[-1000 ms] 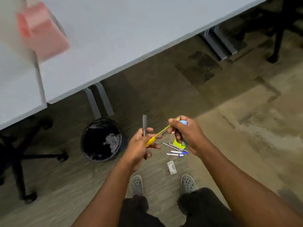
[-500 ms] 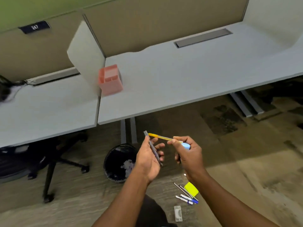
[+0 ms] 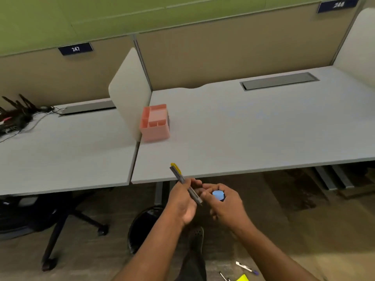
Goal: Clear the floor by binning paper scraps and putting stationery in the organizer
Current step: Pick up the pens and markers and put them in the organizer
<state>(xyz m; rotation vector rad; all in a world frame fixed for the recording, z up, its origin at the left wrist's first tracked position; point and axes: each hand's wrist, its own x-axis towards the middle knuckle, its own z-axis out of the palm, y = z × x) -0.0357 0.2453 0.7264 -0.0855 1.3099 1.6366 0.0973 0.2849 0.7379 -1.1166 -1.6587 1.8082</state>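
Holding two pens together, the left hand [image 3: 183,201] is clenched round a grey pen [image 3: 185,184] and a yellow pen [image 3: 175,166] that lies close behind it, both slanting up and to the far left so that their upper ends cross the near edge of the table [image 3: 243,142]. The right hand [image 3: 225,203], just beside the left and seemingly touching it at the fingertips, is closed round a blue round-topped object [image 3: 218,195]; what it is I cannot make out, since only its top shows. The pink organizer [image 3: 155,123] stands on the table far from both hands and slightly to their left, against the foot of the white divider [image 3: 129,92], its open compartments facing up. The pens' long axis already points roughly toward it, and the left hand looks the nearer of the two, so the coming move seems to be a reach forward over the table edge. Below the hands, the black bin [image 3: 142,226] is partly hidden by the left forearm and its contents cannot be seen. On the floor [image 3: 304,240] at the near right, a white pen [image 3: 246,267], another thin pen [image 3: 223,276] and a yellow scrap [image 3: 242,278] are left, the last two cut off by the frame's lower edge. Whether the organizer holds anything is hard to tell.
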